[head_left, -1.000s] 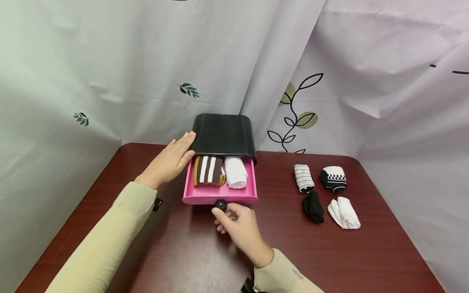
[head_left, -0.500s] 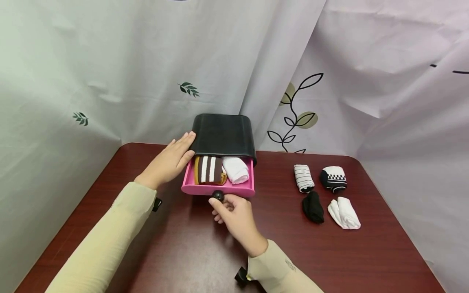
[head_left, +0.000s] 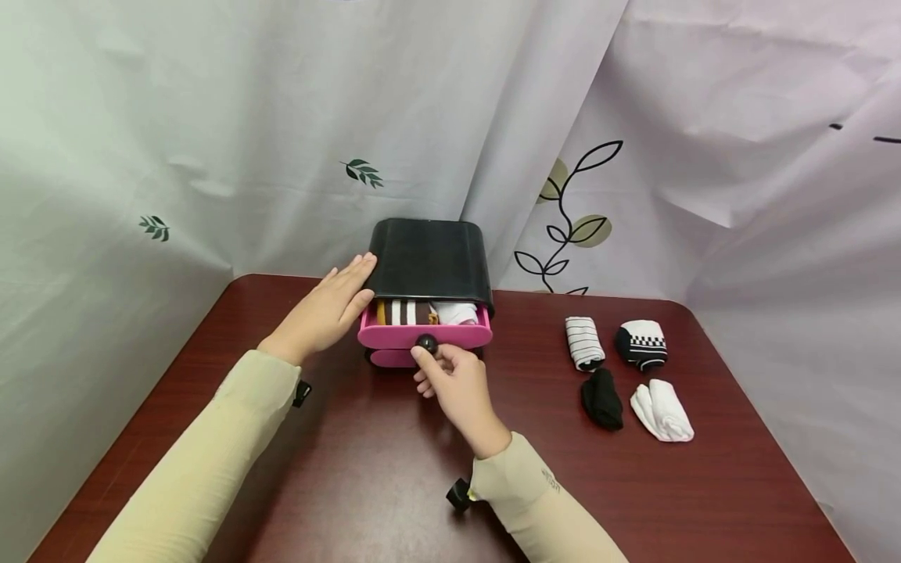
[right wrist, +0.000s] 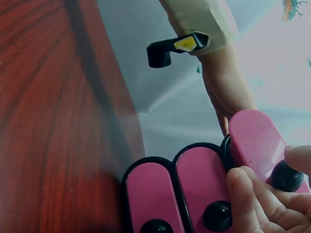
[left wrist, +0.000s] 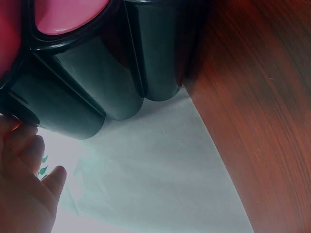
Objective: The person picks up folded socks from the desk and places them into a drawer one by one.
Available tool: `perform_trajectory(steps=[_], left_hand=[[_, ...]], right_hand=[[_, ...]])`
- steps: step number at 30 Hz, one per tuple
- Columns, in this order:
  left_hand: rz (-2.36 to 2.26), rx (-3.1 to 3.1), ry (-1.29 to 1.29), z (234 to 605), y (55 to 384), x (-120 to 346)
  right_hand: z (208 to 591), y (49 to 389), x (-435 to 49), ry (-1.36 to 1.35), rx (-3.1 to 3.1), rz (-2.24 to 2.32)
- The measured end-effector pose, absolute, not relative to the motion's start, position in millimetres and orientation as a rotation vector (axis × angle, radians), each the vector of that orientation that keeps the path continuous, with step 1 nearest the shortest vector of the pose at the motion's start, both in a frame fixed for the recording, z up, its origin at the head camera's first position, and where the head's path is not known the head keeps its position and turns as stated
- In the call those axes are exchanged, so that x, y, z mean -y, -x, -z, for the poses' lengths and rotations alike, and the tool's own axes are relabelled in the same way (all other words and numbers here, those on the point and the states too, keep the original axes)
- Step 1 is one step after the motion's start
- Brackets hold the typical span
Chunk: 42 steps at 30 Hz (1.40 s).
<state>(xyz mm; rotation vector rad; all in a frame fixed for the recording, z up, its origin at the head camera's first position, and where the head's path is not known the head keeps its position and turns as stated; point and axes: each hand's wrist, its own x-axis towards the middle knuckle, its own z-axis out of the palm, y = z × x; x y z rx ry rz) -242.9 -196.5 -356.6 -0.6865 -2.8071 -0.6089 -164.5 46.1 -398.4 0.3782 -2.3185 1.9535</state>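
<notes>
A small black cabinet (head_left: 431, 258) with pink drawers stands at the back of the table. Its top drawer (head_left: 387, 336) is partly out, showing a brown-and-white striped sock (head_left: 411, 313) and a white sock (head_left: 456, 313) inside. My right hand (head_left: 457, 383) pinches the round black knob (head_left: 426, 342) of that drawer between thumb and fingers. Against the cabinet's upper left side rests my left hand (head_left: 324, 313), fingers straight. In the right wrist view the two lower drawers (right wrist: 201, 174) are shut, each with a black knob (right wrist: 217, 216).
On the right of the table lie a striped sock (head_left: 583, 344), a checkered black-and-white sock (head_left: 641, 344), a black sock (head_left: 601, 399) and a white sock (head_left: 662, 410), all folded. A pale curtain (head_left: 296, 141) hangs behind the reddish-brown table (head_left: 338, 469).
My right hand has pushed the top drawer inward, away from me, so less of the socks shows and a lower drawer front appears. The left hand has stayed at the cabinet's side.
</notes>
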Motion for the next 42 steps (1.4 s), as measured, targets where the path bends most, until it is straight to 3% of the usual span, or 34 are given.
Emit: perform_trajectory(steps=[12,19,42], left_hand=[[0.605,2.794,0.703,357,242,196],[0.607,2.781,0.717,361,244,197],[0.516,2.792,0.69,362,243,196]], right_hand=[[378,176,-42,-0.328,2.35,-1.955],[394,200,-41,-0.301,2.34,-2.012],[407,194,-59,-0.421,2.273,-1.947]])
